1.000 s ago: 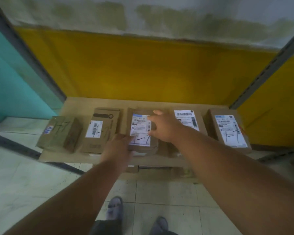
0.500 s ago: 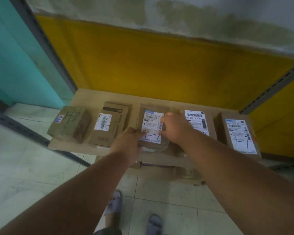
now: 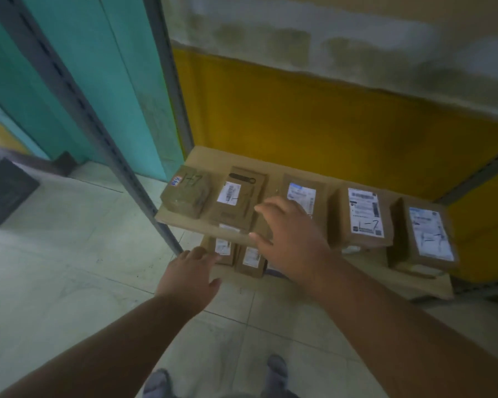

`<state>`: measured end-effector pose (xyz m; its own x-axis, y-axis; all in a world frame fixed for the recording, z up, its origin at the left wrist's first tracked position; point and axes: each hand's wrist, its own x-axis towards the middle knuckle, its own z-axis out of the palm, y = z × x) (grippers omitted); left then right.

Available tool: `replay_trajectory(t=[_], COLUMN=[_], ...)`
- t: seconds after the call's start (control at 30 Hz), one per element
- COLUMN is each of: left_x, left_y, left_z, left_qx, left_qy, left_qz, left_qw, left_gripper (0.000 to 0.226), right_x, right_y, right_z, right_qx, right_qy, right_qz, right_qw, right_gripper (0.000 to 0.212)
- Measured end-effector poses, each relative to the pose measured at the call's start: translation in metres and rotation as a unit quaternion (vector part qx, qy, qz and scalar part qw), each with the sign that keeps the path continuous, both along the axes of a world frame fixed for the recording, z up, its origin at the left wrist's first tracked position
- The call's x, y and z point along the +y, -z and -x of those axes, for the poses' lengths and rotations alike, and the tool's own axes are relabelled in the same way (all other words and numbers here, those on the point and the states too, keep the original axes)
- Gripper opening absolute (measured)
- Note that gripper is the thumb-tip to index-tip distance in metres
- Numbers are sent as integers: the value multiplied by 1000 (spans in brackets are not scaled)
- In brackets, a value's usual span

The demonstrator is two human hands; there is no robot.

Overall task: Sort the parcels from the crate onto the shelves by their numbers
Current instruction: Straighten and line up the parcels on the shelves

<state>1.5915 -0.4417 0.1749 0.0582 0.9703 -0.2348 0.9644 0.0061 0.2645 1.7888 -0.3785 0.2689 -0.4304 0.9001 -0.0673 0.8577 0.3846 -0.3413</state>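
Five brown cardboard parcels lie flat in a row on the shelf board (image 3: 204,156), a pale, smooth wooden plank. At the far left sits a blocky parcel (image 3: 186,193) wrapped in glossy tape, with "1-7" handwritten on its top and a small sticker at one corner. Just beside it on the right lies a flat carton (image 3: 239,201) with a printed dark shape and a white barcode label. The middle parcel (image 3: 302,191) carries a white label with a blue header; its near half is hidden behind the right hand (image 3: 292,239). Right of it lie a labelled parcel (image 3: 362,215) marked "1-7" and an end parcel (image 3: 427,234) with a blurred label, overhanging the near edge.

The right hand hovers over the near edge of the board with fingers spread and straight, grasping nothing (contact with the middle parcel cannot be determined). The left hand (image 3: 190,278) is lower and nearer, fingers loosely extended, released and empty.

Below the board, lower parcels (image 3: 243,255) stand on a second level, white labels facing out. A grey perforated steel upright (image 3: 98,130) rises at the left. Behind are a teal panel (image 3: 112,76) and a yellow wall (image 3: 314,124), with stained plaster above. The floor (image 3: 69,268) is pale glossy tile.
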Motion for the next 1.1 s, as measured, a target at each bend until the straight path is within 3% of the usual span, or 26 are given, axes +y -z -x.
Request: replay_trajectory(t=[0.23,0.43,0.77,1.1], left_x=[-1,14,81,147], left_y=[63,167,403,569], left_z=[95,122,107,77], left_qx=[7,-3,-2,1], left_qy=[39,26,-23,15], left_qz=[24,45,54,-29], left_qw=[999,999,998,999], left_gripper=[52,54,49,50], right_x=[-41,-47,24,112], right_y=[67,161,377,536], right_z=[101,144,126,101], right_qx=[32,37,11,15], right_qy=[52,66,74,77], right_qz=[11,13,-22,-53], right_qw=[998,997,997,996], right_gripper=[50,44,44,49])
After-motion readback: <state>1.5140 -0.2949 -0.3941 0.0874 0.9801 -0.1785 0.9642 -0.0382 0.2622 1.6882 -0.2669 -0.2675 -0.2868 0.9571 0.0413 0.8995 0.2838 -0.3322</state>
